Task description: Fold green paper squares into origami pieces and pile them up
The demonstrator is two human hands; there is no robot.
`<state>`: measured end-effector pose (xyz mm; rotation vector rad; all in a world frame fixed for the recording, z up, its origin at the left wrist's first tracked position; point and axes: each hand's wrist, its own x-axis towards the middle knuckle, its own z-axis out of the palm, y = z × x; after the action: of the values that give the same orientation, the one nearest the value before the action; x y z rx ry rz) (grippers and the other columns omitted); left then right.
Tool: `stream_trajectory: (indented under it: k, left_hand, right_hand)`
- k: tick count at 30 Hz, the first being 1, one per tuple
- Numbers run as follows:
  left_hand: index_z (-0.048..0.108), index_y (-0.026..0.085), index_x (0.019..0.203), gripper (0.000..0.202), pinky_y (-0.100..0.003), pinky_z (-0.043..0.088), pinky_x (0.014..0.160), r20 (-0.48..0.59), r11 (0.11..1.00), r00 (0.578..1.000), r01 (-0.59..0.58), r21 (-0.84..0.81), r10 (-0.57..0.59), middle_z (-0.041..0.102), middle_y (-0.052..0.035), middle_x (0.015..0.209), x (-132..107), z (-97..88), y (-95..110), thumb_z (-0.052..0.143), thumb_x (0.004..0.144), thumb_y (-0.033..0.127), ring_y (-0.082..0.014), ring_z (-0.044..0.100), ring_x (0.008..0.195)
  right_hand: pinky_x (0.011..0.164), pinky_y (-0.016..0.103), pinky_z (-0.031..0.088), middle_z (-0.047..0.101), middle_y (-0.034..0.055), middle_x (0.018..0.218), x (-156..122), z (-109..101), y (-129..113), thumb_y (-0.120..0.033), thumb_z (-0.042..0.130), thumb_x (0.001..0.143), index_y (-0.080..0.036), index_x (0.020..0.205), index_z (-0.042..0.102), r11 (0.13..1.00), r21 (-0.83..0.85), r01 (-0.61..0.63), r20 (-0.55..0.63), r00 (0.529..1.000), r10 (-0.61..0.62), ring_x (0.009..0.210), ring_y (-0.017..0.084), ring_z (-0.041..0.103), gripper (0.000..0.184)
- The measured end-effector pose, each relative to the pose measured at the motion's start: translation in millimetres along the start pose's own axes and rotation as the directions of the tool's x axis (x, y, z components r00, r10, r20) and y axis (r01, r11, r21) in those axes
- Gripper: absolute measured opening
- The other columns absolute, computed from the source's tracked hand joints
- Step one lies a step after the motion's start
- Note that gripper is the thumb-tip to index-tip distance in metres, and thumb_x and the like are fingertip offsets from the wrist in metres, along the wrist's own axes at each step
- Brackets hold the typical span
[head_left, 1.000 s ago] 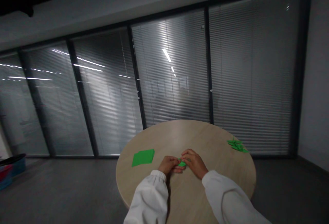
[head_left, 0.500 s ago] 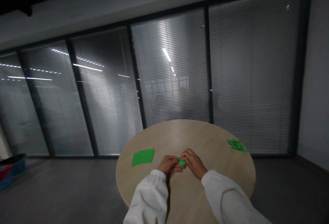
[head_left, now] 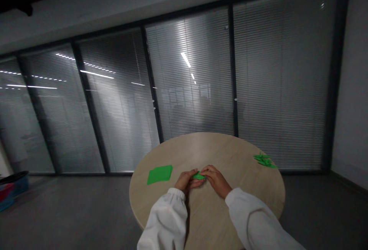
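Above the middle of the round wooden table (head_left: 201, 146), a small piece of folded green paper (head_left: 198, 175) is held between both hands. My left hand (head_left: 187, 180) grips it from the left, thumb on top and fingers beneath. My right hand (head_left: 215, 178) pinches its right end with thumb and fingertips, partly hiding it. To the left of my hands lies a stack of green paper sheets (head_left: 160, 175), flat on the table. Several folded green paper pieces (head_left: 264, 160) lie in a loose pile near the table's right edge.
Behind the table runs a glass partition with closed blinds (head_left: 192, 108) and dark frames. A dark-rimmed blue and red bin or box (head_left: 17, 187) stands on the grey floor (head_left: 80, 208) at the far left. A pale wall (head_left: 350, 89) rises on the right.
The folded paper has moved slightly left and is tilted flatter between my hands. My right fingers have shifted to its right end. The stack and the pile stay put.
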<state>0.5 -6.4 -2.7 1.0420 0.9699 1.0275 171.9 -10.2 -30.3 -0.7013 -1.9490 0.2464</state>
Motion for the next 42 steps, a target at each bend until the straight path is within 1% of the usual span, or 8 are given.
stream_trajectory:
  k: [6, 10, 12, 14, 17, 24, 37, 42]
  left_hand:
    - [0.067, 0.01, 0.072, 0.027, -0.026, 0.056, 0.067, 0.048, 0.995, 0.994, -0.095, 0.017, 0.094, 0.073, -0.0092, 0.071, 5, -3.3, -7, 0.08, 0.062, 0.032, -0.0174, 0.069, 0.066]
    - [0.068, 0.01, 0.072, 0.037, -0.028, 0.055, 0.064, 0.075, 0.987, 0.987, -0.147, 0.072, 0.141, 0.072, -0.0086, 0.069, 7, -3.2, -10, 0.082, 0.056, 0.041, -0.0172, 0.067, 0.063]
    - [0.068, 0.01, 0.072, 0.043, -0.028, 0.054, 0.063, 0.083, 0.979, 0.982, -0.177, 0.098, 0.169, 0.071, -0.0078, 0.068, 7, -1.6, -9, 0.083, 0.052, 0.045, -0.017, 0.066, 0.062]
    - [0.069, 0.01, 0.071, 0.047, -0.028, 0.053, 0.063, 0.091, 0.973, 0.978, -0.199, 0.12, 0.189, 0.07, -0.0065, 0.068, 6, 0.2, -8, 0.083, 0.048, 0.048, -0.0168, 0.065, 0.062]
    - [0.069, 0.01, 0.071, 0.049, -0.028, 0.053, 0.062, 0.08, 0.967, 0.978, -0.203, 0.152, 0.192, 0.069, -0.0053, 0.065, 5, 1.7, -8, 0.083, 0.047, 0.051, -0.0164, 0.065, 0.06]
    - [0.066, 0.011, 0.067, 0.047, -0.027, 0.051, 0.056, -0.008, 0.954, 0.976, -0.209, 0.216, 0.216, 0.066, -0.0035, 0.058, 9, -0.3, -12, 0.082, 0.047, 0.05, -0.0168, 0.064, 0.054]
    - [0.063, 0.012, 0.062, 0.03, -0.024, 0.044, 0.05, 0.034, 0.891, 0.951, -0.3, 0.342, 0.307, 0.06, -0.0015, 0.052, 8, 2.9, -10, 0.072, 0.062, 0.04, -0.0128, 0.057, 0.047]
    - [0.06, 0.013, 0.061, 0.035, -0.024, 0.045, 0.05, 0.065, 0.9, 0.952, -0.304, 0.314, 0.298, 0.058, -0.0008, 0.053, 6, 4.7, -9, 0.073, 0.06, 0.045, -0.0124, 0.055, 0.048]
  right_hand:
    - [0.085, 0.034, 0.047, 0.064, 0.0065, 0.092, 2, -2, -1, -0.011, 0.042, 0.088, -0.023, 0.097, 0.07, 0.999, 0.015, -0.039, -0.047, 0.998, 0.039, 0.092, 0.018, 0.056, 0.032]
    - [0.089, 0.035, 0.046, 0.062, 0.0083, 0.104, 0, 2, 5, -0.025, 0.044, 0.09, -0.02, 0.111, 0.061, 0.973, 0.087, -0.216, -0.14, 0.964, 0.226, 0.098, 0.019, 0.057, 0.027]
    - [0.085, 0.033, 0.047, 0.064, 0.0081, 0.102, -1, 5, 8, -0.032, 0.046, 0.088, -0.019, 0.108, 0.059, 0.938, 0.142, -0.317, -0.107, 0.937, 0.333, 0.093, 0.019, 0.059, 0.028]
    - [0.079, 0.031, 0.047, 0.066, 0.0062, 0.092, -1, 6, 11, -0.037, 0.047, 0.087, -0.019, 0.096, 0.062, 0.918, 0.16, -0.363, -0.034, 0.927, 0.372, 0.086, 0.019, 0.061, 0.026]
    - [0.074, 0.028, 0.046, 0.066, 0.0041, 0.082, -2, 6, 11, -0.04, 0.047, 0.086, -0.019, 0.083, 0.061, 0.92, 0.152, -0.361, 0.016, 0.932, 0.363, 0.08, 0.018, 0.06, 0.026]
    - [0.07, 0.026, 0.043, 0.063, 0.0019, 0.076, -2, 4, 10, -0.034, 0.047, 0.086, -0.019, 0.077, 0.058, 0.934, 0.114, -0.339, -0.002, 0.94, 0.341, 0.075, 0.017, 0.058, 0.021]
    - [0.064, 0.023, 0.039, 0.06, 0.0012, 0.071, 1, 3, 9, -0.023, 0.045, 0.086, -0.018, 0.071, 0.059, 0.957, -0.007, -0.289, -0.035, 0.957, 0.289, 0.069, 0.015, 0.055, 0.021]
    - [0.066, 0.024, 0.042, 0.062, 0.0016, 0.072, 1, 4, 10, -0.02, 0.05, 0.082, -0.018, 0.072, 0.06, 0.947, -0.002, -0.32, -0.052, 0.946, 0.319, 0.07, 0.015, 0.056, 0.015]
